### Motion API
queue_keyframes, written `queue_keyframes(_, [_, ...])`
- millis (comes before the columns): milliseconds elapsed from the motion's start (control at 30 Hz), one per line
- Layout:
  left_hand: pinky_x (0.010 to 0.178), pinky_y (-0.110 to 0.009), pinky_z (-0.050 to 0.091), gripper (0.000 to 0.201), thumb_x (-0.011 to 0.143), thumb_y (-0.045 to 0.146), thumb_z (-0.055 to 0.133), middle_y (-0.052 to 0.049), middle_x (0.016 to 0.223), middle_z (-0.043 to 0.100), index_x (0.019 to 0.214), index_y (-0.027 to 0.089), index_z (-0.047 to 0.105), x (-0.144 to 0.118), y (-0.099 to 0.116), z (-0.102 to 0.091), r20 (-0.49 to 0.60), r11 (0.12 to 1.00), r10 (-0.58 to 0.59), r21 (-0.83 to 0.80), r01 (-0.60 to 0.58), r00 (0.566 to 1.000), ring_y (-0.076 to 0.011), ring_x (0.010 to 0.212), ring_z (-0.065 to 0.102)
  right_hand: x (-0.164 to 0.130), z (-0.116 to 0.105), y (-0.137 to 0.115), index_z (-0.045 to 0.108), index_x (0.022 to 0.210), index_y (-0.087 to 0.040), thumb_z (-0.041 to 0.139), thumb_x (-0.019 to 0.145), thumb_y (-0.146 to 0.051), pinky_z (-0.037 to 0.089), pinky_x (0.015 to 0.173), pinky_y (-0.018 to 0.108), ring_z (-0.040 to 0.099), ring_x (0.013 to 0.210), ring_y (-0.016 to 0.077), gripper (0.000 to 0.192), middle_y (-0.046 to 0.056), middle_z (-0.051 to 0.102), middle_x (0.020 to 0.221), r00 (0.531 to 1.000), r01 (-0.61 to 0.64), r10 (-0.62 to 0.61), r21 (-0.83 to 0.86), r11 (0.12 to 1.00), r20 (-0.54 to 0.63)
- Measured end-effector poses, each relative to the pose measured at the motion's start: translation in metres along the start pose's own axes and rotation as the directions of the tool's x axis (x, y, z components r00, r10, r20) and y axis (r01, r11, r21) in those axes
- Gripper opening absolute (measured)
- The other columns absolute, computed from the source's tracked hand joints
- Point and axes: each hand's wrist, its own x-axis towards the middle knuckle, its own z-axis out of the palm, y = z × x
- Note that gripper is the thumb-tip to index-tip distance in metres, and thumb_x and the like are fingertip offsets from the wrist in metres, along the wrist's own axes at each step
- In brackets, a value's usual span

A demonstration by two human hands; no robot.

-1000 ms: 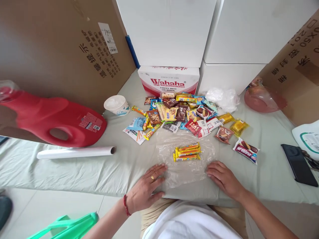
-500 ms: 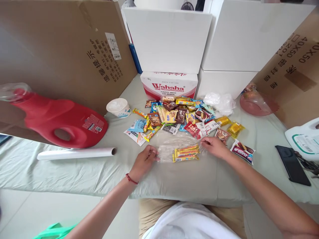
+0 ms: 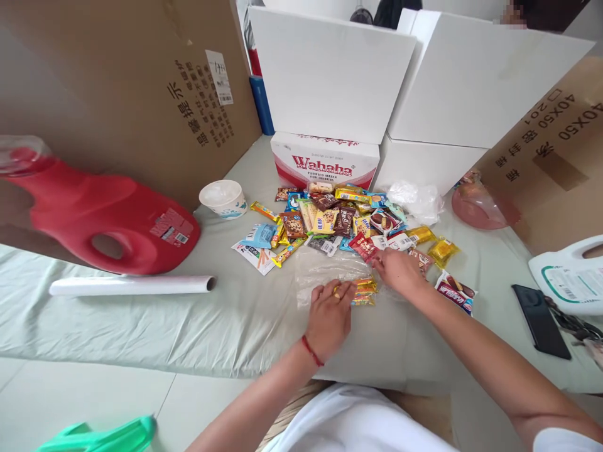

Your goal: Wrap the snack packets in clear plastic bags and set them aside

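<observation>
A clear plastic bag lies flat on the cloth in front of me, with several yellow snack sticks inside its right half. Over the bag rests my left hand, palm down, fingers stretched and partly covering the sticks. My right hand is at the bag's upper right, its fingers bent together. Those fingertips are beside a red snack packet; whatever they pinch is hidden. Just beyond the bag lies a heap of wrapped snacks.
A red detergent bottle, a white roll and a paper tub stand or lie left. White boxes rise behind the snacks. Right are a pink bowl, a phone and a white bottle.
My left hand has moved right from the bag's left end onto the sticks. My right hand has shifted slightly forward, nearer the red packet. The view has turned a little.
</observation>
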Motion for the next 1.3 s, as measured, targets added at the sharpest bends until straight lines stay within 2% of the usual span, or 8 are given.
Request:
queue_keyframes(167, [0.095, -0.053, 0.043, 0.042, 0.095, 0.016, 0.048, -0.012, 0.126, 0.071, 0.132, 0.023, 0.066, 0.02, -0.016, 0.013, 0.038, 0.997, -0.066, 0.037, 0.065, 0.997, -0.0324, 0.121, 0.055, 0.035, -0.009, -0.026, 0.067, 0.125, -0.017, 0.053, 0.101, -0.037, 0.044, 0.092, 0.041, 0.052, 0.116, 0.0332, 0.034, 0.016, 0.069, 0.117, 0.924, 0.334, -0.346, -0.095, 0.938, -0.165])
queue_keyframes(300, [0.091, -0.052, 0.043, 0.034, 0.092, 0.017, 0.053, -0.012, 0.13, 0.067, 0.12, 0.023, 0.071, 0.018, -0.012, 0.011, 0.009, 0.991, -0.11, 0.077, 0.109, 0.994, -0.0342, 0.12, 0.052, 0.065, -0.005, -0.04, 0.072, 0.113, -0.014, 0.069, 0.091, -0.035, 0.039, 0.096, 0.045, 0.052, 0.116, 0.0362, 0.031, 0.016, 0.072, 0.108, 0.9, 0.436, -0.436, -0.076, 0.897, 0.012])
queue_keyframes(433, [0.081, -0.048, 0.043, 0.032, 0.089, 0.017, 0.056, -0.015, 0.116, 0.065, 0.116, 0.023, 0.073, 0.017, -0.005, 0.011, -0.002, 0.973, -0.201, 0.111, 0.2, 0.98, -0.0325, 0.104, 0.052, 0.073, -0.01, -0.038, 0.074, 0.093, -0.016, 0.06, 0.093, -0.02, 0.04, 0.088, 0.034, 0.059, 0.099, 0.0263, 0.014, 0.01, 0.072, 0.089, 0.857, 0.503, -0.505, 0.049, 0.863, 0.1])
queue_keyframes(733, [0.073, -0.043, 0.039, 0.024, 0.095, 0.017, 0.051, -0.012, 0.088, 0.066, 0.097, 0.021, 0.074, 0.016, -0.007, 0.015, -0.031, 0.961, -0.225, 0.155, 0.227, 0.974, -0.0282, 0.089, 0.054, -0.012, 0.002, -0.009, 0.066, 0.129, -0.018, 0.036, 0.104, -0.02, 0.049, 0.082, 0.032, 0.062, 0.091, 0.0212, 0.039, 0.011, 0.07, 0.097, 0.653, 0.741, -0.756, 0.258, 0.621, -0.056])
queue_keyframes(933, [0.078, -0.038, 0.045, 0.02, 0.094, 0.028, 0.058, -0.006, 0.082, 0.071, 0.091, 0.023, 0.077, -0.005, -0.042, 0.012, -0.209, 0.939, -0.22, -0.311, 0.149, 0.953, -0.0226, 0.084, 0.06, -0.035, 0.045, -0.007, 0.051, 0.15, -0.027, 0.037, 0.101, -0.011, 0.043, 0.113, 0.046, 0.059, 0.124, 0.0225, 0.053, 0.012, 0.067, 0.129, 0.59, 0.784, -0.8, 0.317, 0.534, -0.112])
queue_keyframes(1000, [0.075, -0.034, 0.047, 0.022, 0.094, 0.033, 0.057, -0.004, 0.077, 0.069, 0.091, 0.022, 0.076, -0.016, -0.057, 0.003, -0.258, 0.844, -0.319, -0.515, 0.15, 0.912, -0.019, 0.077, 0.06, -0.034, 0.05, -0.01, 0.057, 0.146, -0.026, 0.039, 0.101, -0.011, 0.043, 0.115, 0.047, 0.062, 0.118, 0.0228, 0.05, 0.011, 0.07, 0.117, 0.616, 0.764, -0.785, 0.292, 0.575, -0.066])
queue_keyframes(1167, [0.088, -0.039, 0.05, 0.049, 0.102, 0.047, 0.03, -0.011, 0.104, 0.07, 0.105, 0.019, 0.07, -0.019, -0.086, -0.019, -0.338, 0.667, -0.731, -0.537, 0.517, 0.593, -0.0239, 0.098, 0.062, -0.036, 0.048, -0.02, 0.063, 0.14, -0.023, 0.049, 0.093, -0.008, 0.042, 0.116, 0.047, 0.065, 0.11, 0.0236, 0.051, 0.01, 0.072, 0.111, 0.676, 0.706, -0.737, 0.27, 0.655, 0.021])
queue_keyframes(1300, [0.105, -0.054, 0.042, 0.041, 0.083, 0.058, 0.065, -0.016, 0.133, 0.064, 0.096, 0.02, 0.071, -0.008, -0.078, -0.019, -0.219, 0.697, -0.714, -0.319, 0.643, 0.665, -0.0376, 0.132, 0.048, -0.041, 0.043, -0.024, 0.064, 0.139, -0.02, 0.051, 0.094, -0.011, 0.041, 0.116, 0.049, 0.065, 0.108, 0.0243, 0.048, 0.012, 0.072, 0.112, 0.691, 0.696, -0.723, 0.282, 0.661, -0.009])
